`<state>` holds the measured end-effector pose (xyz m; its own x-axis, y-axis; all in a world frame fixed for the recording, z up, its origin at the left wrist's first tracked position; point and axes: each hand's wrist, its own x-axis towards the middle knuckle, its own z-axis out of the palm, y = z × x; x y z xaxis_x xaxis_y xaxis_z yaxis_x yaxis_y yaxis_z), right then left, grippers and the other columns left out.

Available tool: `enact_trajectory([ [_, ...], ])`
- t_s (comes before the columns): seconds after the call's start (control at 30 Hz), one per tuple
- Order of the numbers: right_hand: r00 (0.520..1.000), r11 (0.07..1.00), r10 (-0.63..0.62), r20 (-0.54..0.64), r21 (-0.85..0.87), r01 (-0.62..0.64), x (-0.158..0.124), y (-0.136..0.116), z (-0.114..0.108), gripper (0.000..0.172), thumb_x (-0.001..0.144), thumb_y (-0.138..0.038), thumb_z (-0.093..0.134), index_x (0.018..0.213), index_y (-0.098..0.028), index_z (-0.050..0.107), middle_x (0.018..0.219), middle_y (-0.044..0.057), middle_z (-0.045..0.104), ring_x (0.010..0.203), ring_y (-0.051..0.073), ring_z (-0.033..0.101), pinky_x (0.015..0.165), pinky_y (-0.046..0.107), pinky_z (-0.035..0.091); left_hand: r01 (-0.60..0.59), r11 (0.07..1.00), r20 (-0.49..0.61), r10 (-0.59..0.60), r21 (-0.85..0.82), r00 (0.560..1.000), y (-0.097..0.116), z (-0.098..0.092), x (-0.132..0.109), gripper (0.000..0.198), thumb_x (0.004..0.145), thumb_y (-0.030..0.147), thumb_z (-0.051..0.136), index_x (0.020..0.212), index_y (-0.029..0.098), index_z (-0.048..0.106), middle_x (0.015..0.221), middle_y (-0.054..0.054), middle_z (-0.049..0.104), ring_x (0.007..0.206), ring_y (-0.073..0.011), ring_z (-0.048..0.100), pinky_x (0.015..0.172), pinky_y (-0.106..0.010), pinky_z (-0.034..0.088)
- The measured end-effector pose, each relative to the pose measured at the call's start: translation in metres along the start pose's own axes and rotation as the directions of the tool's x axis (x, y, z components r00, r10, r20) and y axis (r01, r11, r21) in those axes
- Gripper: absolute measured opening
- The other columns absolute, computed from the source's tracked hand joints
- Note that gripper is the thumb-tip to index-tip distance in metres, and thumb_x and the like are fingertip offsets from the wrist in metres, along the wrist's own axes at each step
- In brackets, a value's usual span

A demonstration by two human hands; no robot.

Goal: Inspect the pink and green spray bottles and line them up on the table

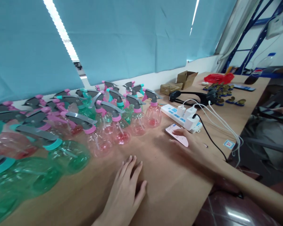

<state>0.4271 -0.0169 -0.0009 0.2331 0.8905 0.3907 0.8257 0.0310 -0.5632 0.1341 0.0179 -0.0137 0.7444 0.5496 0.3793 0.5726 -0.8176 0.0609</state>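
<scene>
My left hand [126, 185] lies flat on the brown table [169, 188], fingers stretched out, holding nothing. It rests just in front of several pink and green plastic spray bottles [118, 122] with grey triggers. My right hand [194, 147] rests on the table further right, its fingers extended over a phone [175, 133] with a lit screen, one fingertip touching it. The phone lies beside a white power strip [180, 116] with chargers plugged in.
White and black cables [220, 125] run from the power strip over the table's right edge. A black headset [191, 95], small cardboard boxes [186, 78], a red bag [218, 78] and several small gold-and-blue items [226, 94] lie at the far end. Another person sits at the right [273, 125].
</scene>
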Motion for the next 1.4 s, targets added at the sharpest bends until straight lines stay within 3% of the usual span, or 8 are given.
enact_trajectory([
  [0.27, 0.991, 0.992, -0.096, 0.093, 0.088, 0.088, -0.025, -0.05, 0.014, 0.03, 0.09, -0.039, 0.053, 0.115, -0.021, 0.053, 0.115, 0.008, 0.065, 0.108, 0.024, 0.062, 0.093, 0.044, 0.05, -0.031, 0.999, 0.019, 0.032, -0.017, 0.999, 0.005, -0.011, -0.011, 0.038, 0.091, 0.024, 0.049, 0.128, 0.014, 0.052, 0.135, -0.016, 0.053, 0.126, -0.0314, 0.048, 0.098, -0.052, 0.044],
  [0.43, 0.88, 0.923, -0.378, 0.288, 0.19, 0.335, -0.049, -0.102, 0.043, 0.027, 0.091, -0.03, 0.052, 0.115, -0.016, 0.053, 0.116, 0.009, 0.066, 0.115, 0.023, 0.059, 0.106, 0.046, 0.04, -0.051, 0.999, -0.032, 0.051, -0.004, 0.998, -0.005, -0.025, -0.048, 0.039, 0.089, 0.021, 0.05, 0.128, 0.017, 0.051, 0.135, -0.014, 0.054, 0.12, -0.0302, 0.054, 0.094, -0.048, 0.049],
  [0.63, 0.732, 0.844, -0.537, 0.419, 0.284, 0.456, -0.055, -0.159, 0.085, 0.028, 0.089, -0.027, 0.054, 0.113, -0.015, 0.056, 0.117, 0.011, 0.064, 0.112, 0.023, 0.059, 0.098, 0.041, 0.048, 0.018, 0.996, -0.09, -0.01, 0.086, 0.996, -0.028, -0.061, -0.127, 0.04, 0.089, 0.018, 0.047, 0.129, 0.019, 0.049, 0.128, -0.01, 0.06, 0.113, -0.0249, 0.061, 0.094, -0.038, 0.051],
  [0.83, 0.56, 0.725, -0.686, 0.464, 0.378, 0.576, -0.069, -0.229, 0.133, 0.041, 0.091, -0.042, 0.05, 0.122, -0.015, 0.055, 0.137, 0.011, 0.054, 0.129, 0.023, 0.048, 0.107, 0.04, 0.042, 0.338, 0.936, -0.131, -0.324, 0.101, 0.937, -0.039, -0.115, -0.234, 0.037, 0.094, 0.025, 0.045, 0.13, 0.03, 0.047, 0.125, -0.002, 0.062, 0.109, -0.0217, 0.064, 0.092, -0.032, 0.052],
  [1.0, 0.438, 0.659, -0.742, 0.506, 0.432, 0.616, -0.087, -0.286, 0.167, 0.053, 0.091, -0.049, 0.047, 0.131, -0.014, 0.051, 0.145, 0.011, 0.044, 0.135, 0.025, 0.04, 0.11, 0.044, 0.037, 0.655, 0.752, -0.243, -0.65, -0.069, 0.72, -0.056, -0.158, -0.305, 0.033, 0.097, 0.029, 0.038, 0.127, 0.033, 0.051, 0.125, -0.001, 0.061, 0.113, -0.0233, 0.06, 0.1, -0.041, 0.045],
  [1.1, 0.377, 0.637, -0.753, 0.54, 0.452, 0.625, -0.095, -0.317, 0.184, 0.06, 0.09, -0.053, 0.045, 0.134, -0.013, 0.049, 0.149, 0.012, 0.039, 0.138, 0.026, 0.034, 0.113, 0.046, 0.033, 0.77, 0.569, -0.378, -0.807, -0.289, 0.455, -0.075, -0.178, -0.338, 0.024, 0.093, 0.041, 0.047, 0.106, 0.027, 0.061, 0.113, -0.003, 0.065, 0.11, -0.0292, 0.06, 0.098, -0.05, 0.045],
  [1.2, 0.322, 0.604, -0.766, 0.556, 0.451, 0.657, -0.102, -0.345, 0.201, 0.063, 0.091, -0.055, 0.042, 0.136, -0.011, 0.047, 0.151, 0.013, 0.034, 0.14, 0.027, 0.029, 0.114, 0.049, 0.029, 0.789, 0.309, -0.391, -0.915, -0.53, 0.097, -0.098, -0.195, -0.365, 0.032, 0.087, 0.05, 0.053, 0.103, 0.023, 0.061, 0.11, -0.008, 0.065, 0.102, -0.0344, 0.064, 0.078, -0.05, 0.056],
  [1.4, 0.29, 0.495, -0.852, 0.436, 0.49, 0.717, -0.117, -0.385, 0.237, 0.064, 0.09, -0.055, 0.044, 0.135, -0.01, 0.048, 0.149, 0.015, 0.037, 0.14, 0.027, 0.029, 0.114, 0.05, 0.027, 0.785, 0.3, -0.459, -0.888, -0.542, 0.022, -0.152, -0.22, -0.391, 0.055, 0.072, 0.049, 0.064, 0.116, 0.018, 0.049, 0.125, -0.016, 0.056, 0.119, -0.0355, 0.053, 0.091, -0.05, 0.047],
])
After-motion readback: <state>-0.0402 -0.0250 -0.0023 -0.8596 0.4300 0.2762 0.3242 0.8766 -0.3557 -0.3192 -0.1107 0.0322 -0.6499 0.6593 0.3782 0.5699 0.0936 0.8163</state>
